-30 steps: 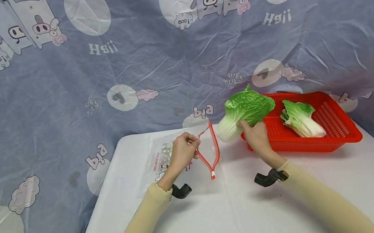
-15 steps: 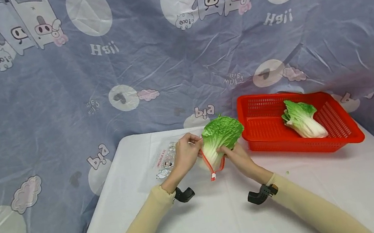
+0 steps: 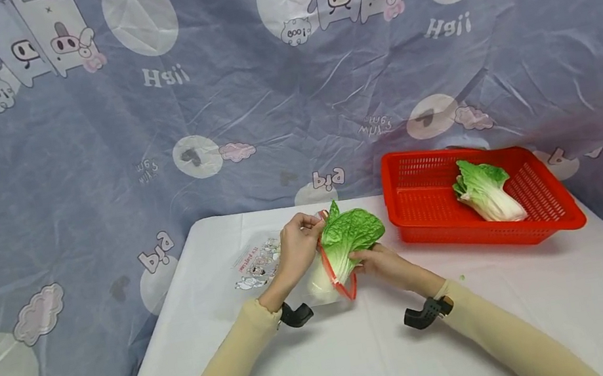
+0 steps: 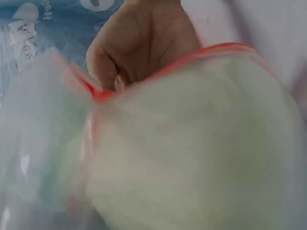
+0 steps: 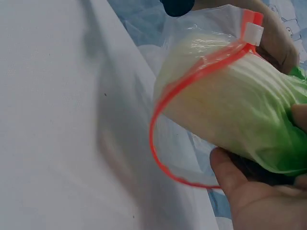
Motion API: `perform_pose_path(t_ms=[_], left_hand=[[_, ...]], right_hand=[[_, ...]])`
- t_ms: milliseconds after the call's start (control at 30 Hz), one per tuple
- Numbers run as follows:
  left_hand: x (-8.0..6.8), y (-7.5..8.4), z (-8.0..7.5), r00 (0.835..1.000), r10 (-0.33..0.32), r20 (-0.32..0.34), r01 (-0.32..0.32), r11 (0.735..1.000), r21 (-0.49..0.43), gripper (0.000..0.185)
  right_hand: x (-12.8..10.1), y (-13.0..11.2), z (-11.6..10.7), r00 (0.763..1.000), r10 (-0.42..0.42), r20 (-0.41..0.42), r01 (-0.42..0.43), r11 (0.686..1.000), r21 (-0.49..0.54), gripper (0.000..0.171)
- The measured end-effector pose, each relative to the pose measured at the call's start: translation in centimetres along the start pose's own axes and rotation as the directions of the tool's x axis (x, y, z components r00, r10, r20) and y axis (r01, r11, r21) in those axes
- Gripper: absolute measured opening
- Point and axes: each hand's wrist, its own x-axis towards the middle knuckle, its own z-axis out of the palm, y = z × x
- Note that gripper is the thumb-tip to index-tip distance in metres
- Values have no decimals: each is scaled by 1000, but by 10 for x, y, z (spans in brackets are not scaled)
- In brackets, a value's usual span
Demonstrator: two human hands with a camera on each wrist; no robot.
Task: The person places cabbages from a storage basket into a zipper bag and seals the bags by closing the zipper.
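The right hand (image 3: pixel 376 262) has its fingers curled round the leafy green end of the cabbage (image 3: pixel 346 240), holding it from the side nearer the red basket (image 3: pixel 552 219). The cabbage's long axis runs down and to the person's left, white stem end first, and that stem already sits inside the red-rimmed mouth of the clear zip bag (image 3: pixel 317 278). The left hand (image 3: pixel 296 249) pinches the bag's upper rim just beside the leaves, holding the mouth wide. The bag lies on the white tabletop (image 3: pixel 367 363), its closed end away from the right hand. A second cabbage (image 3: pixel 484 190) lies in the basket, well apart.
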Motion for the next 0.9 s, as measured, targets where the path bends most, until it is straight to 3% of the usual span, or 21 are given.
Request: perform_pose_path(t_ms=[67, 167, 267, 400, 567, 733, 900], left_hand=[[-2, 1, 0, 1000, 0, 16, 0, 1000, 15, 10], [-5, 4, 0, 999, -4, 51, 3, 1000, 15, 10], [-7, 7, -1, 999, -2, 48, 1, 999, 32, 10], [-9, 8, -3, 1000, 0, 23, -1, 999, 38, 8], [-9, 8, -3, 999, 25, 39, -26, 999, 28, 7], [-11, 8, -3, 995, 68, 76, -71, 997, 43, 7], [-15, 13, -3, 985, 138, 100, -148, 985, 92, 7]], right_hand=[[-1, 3, 0, 998, 11, 64, -11, 1000, -2, 53], [-3, 5, -2, 996, 13, 89, -11, 1000, -22, 62], [-7, 4, -3, 996, 38, 79, -29, 992, -121, 69], [-10, 4, -2, 997, 60, 46, -43, 954, -296, 69], [-10, 5, -1, 995, 79, 63, -57, 953, -299, 68], [-4, 2, 5, 981, 128, 146, -82, 954, -289, 73], [-1, -3, 11, 969, 155, 190, -98, 955, -280, 65]])
